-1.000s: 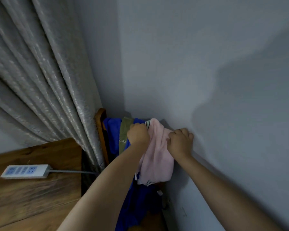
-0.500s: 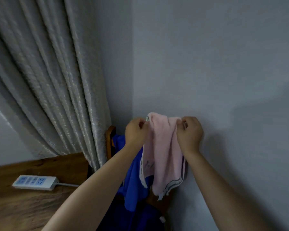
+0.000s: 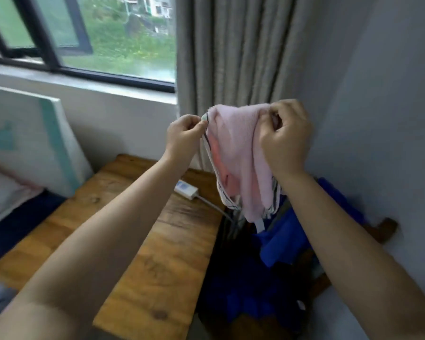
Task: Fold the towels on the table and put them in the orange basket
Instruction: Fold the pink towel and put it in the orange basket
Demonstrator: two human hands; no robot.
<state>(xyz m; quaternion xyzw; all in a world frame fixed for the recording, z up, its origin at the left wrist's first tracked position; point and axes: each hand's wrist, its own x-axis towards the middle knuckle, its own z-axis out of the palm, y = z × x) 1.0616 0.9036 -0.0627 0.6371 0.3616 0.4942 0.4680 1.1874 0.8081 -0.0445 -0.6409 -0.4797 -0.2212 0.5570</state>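
**Pink towel held up by its top corners**

Held in the air over the table's right end, before the grey curtain [image 3: 233, 50]: pink towel [image 3: 238, 158], long axis vertical, striped hem hanging lowest. Pinched at its top left corner by left hand [image 3: 184, 136], gripped at the top right by curled fingers of right hand [image 3: 284, 141]. Below, wooden table [image 3: 157, 261] with power strip [image 3: 185, 190]; right edge beside blue cloth [image 3: 282, 241].
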